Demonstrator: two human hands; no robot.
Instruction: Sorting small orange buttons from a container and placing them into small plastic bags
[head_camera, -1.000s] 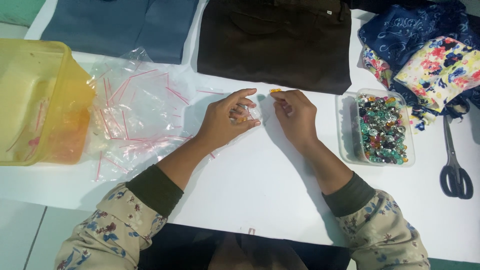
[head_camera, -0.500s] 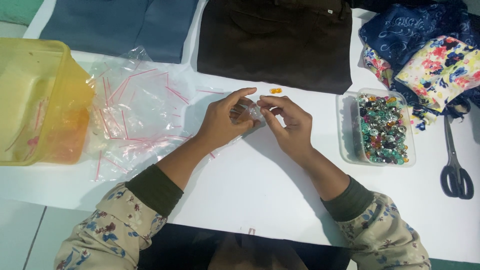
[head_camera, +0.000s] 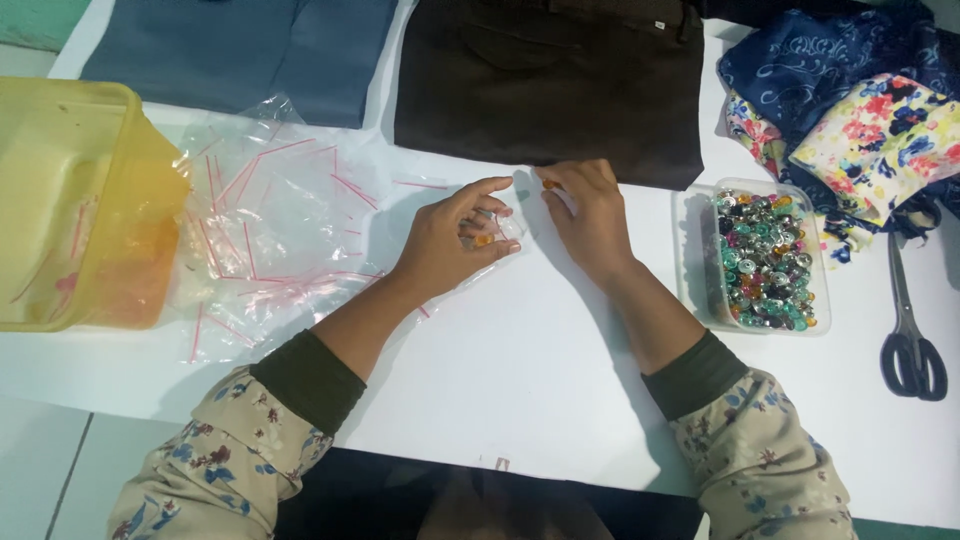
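From the head view we saw the left hand (head_camera: 455, 240) resting on the white desk (head_camera: 520, 400), its fingers curled around a small clear bag (head_camera: 500, 232) with a few orange and dark beads showing inside. The right hand (head_camera: 590, 215) lay just beside it, fingertips pinched on a tiny orange bead (head_camera: 549, 185) close to the bag's mouth. The two hands were near each other but not touching. To the left of them a loose heap of clear bags with red strips (head_camera: 270, 230) was spread out, and beyond it stood a yellow plastic tub (head_camera: 70, 200). To the right sat a clear tray of mixed beads (head_camera: 765, 255), with black scissors (head_camera: 908, 340) further right. Along the far edge lay a brown cloth (head_camera: 550, 80), a blue-grey cloth (head_camera: 240, 50) and a pile of floral fabrics (head_camera: 860, 110).
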